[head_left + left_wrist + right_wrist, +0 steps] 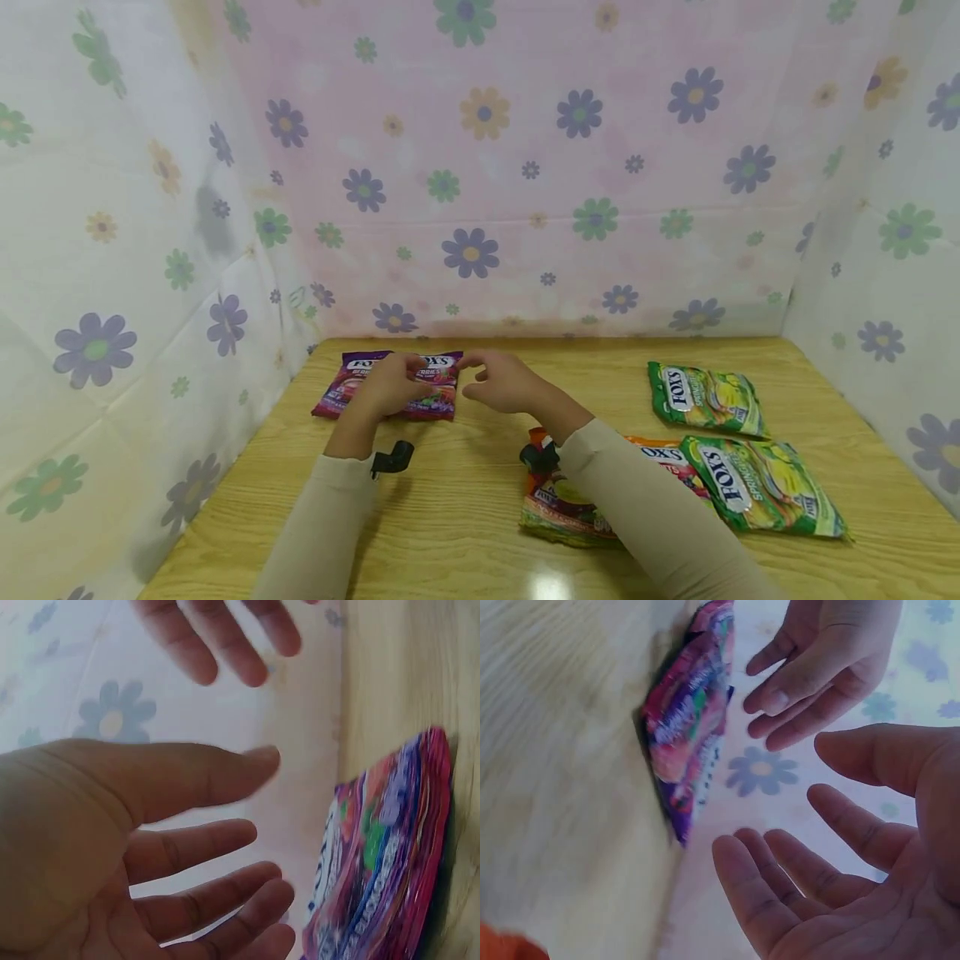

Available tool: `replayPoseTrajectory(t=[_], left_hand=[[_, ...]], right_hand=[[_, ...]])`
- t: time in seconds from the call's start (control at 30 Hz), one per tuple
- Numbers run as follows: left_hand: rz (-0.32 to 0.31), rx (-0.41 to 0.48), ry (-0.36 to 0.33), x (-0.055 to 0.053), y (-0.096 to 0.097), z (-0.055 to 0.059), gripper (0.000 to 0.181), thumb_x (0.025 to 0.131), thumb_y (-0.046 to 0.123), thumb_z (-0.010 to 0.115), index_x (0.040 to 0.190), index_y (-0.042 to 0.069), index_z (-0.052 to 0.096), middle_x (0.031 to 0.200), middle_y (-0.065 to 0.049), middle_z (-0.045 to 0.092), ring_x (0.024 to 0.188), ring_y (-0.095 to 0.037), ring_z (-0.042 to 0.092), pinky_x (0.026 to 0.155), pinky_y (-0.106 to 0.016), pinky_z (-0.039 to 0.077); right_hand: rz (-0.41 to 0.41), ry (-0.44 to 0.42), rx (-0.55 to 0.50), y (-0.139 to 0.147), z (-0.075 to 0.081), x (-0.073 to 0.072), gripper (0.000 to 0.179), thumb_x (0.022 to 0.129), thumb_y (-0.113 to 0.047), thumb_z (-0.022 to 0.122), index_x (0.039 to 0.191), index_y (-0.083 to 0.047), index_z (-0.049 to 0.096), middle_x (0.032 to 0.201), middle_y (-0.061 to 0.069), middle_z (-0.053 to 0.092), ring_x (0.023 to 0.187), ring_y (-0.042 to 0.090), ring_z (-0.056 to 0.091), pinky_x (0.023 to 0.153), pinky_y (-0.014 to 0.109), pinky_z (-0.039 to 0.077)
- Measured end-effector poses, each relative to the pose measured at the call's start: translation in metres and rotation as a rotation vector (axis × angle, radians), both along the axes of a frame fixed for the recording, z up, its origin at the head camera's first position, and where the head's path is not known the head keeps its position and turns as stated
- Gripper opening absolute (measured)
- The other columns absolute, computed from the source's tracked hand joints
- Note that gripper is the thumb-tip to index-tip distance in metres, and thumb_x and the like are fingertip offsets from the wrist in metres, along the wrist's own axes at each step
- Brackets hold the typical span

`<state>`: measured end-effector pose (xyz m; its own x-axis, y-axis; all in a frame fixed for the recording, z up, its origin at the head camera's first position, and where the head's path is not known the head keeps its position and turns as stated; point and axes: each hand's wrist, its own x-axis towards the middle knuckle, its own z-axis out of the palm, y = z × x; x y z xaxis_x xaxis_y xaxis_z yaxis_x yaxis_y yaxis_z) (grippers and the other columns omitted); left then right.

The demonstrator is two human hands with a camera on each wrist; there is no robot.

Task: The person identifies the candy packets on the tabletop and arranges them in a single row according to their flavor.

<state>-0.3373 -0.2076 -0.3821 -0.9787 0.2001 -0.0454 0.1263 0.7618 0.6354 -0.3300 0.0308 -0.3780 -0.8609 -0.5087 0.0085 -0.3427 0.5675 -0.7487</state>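
Observation:
Two purple candy bags (442, 402) lie side by side at the back left of the table, marked FOX'S and berries. My left hand (392, 385) is over them in the head view and covers part of both. In the left wrist view its thumb and fingers (202, 900) are spread with nothing between them. Just right of the bags is my right hand (506, 382), its fingers relaxed and holding nothing. The right wrist view shows the purple bags (686, 720) beyond the fingers (754, 892) of that hand.
Two green candy bags (708, 400) marked Spring lie on the right of the wooden table (450, 533). Left of the nearer one, orange and red bags (570, 517) are partly hidden under my right forearm. Flowered cloth walls (525, 275) enclose the back and sides.

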Motion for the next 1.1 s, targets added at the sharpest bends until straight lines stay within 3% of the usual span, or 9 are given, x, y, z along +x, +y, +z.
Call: replayPoseTrajectory(t=[0.13,0.3,0.5,0.7,0.83,1.1], left_hand=[[-0.053,-0.015,0.021,0.003,0.010,0.000,0.056,0.096,0.029,0.074,0.143,0.003,0.059,0.142,-0.018,0.062,0.123,-0.037,0.063,0.100,-0.054,0.056],[-0.082,-0.026,0.030,0.011,0.028,-0.001,0.056,0.095,0.035,0.075,0.141,0.006,0.062,0.137,-0.014,0.065,0.123,-0.033,0.064,0.102,-0.053,0.054],[-0.117,0.010,-0.002,0.020,0.047,-0.004,0.053,0.095,0.035,0.075,0.138,0.006,0.063,0.124,-0.009,0.068,0.103,-0.023,0.068,0.091,-0.044,0.059],[-0.207,0.115,-0.112,0.030,0.063,-0.012,0.054,0.097,0.032,0.073,0.138,-0.001,0.061,0.112,-0.008,0.069,0.087,-0.028,0.073,0.070,-0.035,0.062],[-0.249,0.167,-0.199,0.036,0.074,-0.018,0.054,0.098,0.033,0.072,0.137,-0.002,0.060,0.109,-0.008,0.069,0.087,-0.026,0.074,0.071,-0.035,0.063],[-0.257,0.208,-0.262,0.040,0.104,-0.023,0.063,0.099,0.038,0.071,0.143,-0.001,0.052,0.114,-0.012,0.068,0.082,-0.024,0.076,0.071,-0.038,0.064]], right_hand=[[0.032,0.023,-0.002,0.017,0.009,0.011,0.044,0.102,-0.026,0.066,0.144,-0.019,0.058,0.149,0.002,0.057,0.134,0.035,0.058,0.101,0.047,0.056],[0.008,0.035,0.022,0.043,0.015,0.029,0.039,0.101,-0.026,0.068,0.139,-0.020,0.061,0.144,0.001,0.060,0.127,0.027,0.063,0.099,0.043,0.058],[-0.051,0.011,0.023,0.088,0.017,0.041,0.034,0.101,-0.026,0.068,0.133,-0.016,0.064,0.129,0.007,0.065,0.106,0.022,0.068,0.085,0.039,0.061],[-0.084,-0.061,0.008,0.130,0.015,0.053,0.034,0.102,-0.027,0.067,0.131,-0.009,0.063,0.115,0.009,0.065,0.094,0.026,0.068,0.076,0.038,0.062],[-0.110,-0.123,0.004,0.147,0.012,0.060,0.036,0.102,-0.028,0.066,0.130,-0.005,0.061,0.110,0.014,0.065,0.092,0.030,0.068,0.073,0.041,0.062],[-0.116,-0.208,0.060,0.159,0.008,0.064,0.032,0.103,-0.030,0.064,0.116,-0.001,0.068,0.087,0.015,0.070,0.068,0.028,0.069,0.059,0.042,0.061]])
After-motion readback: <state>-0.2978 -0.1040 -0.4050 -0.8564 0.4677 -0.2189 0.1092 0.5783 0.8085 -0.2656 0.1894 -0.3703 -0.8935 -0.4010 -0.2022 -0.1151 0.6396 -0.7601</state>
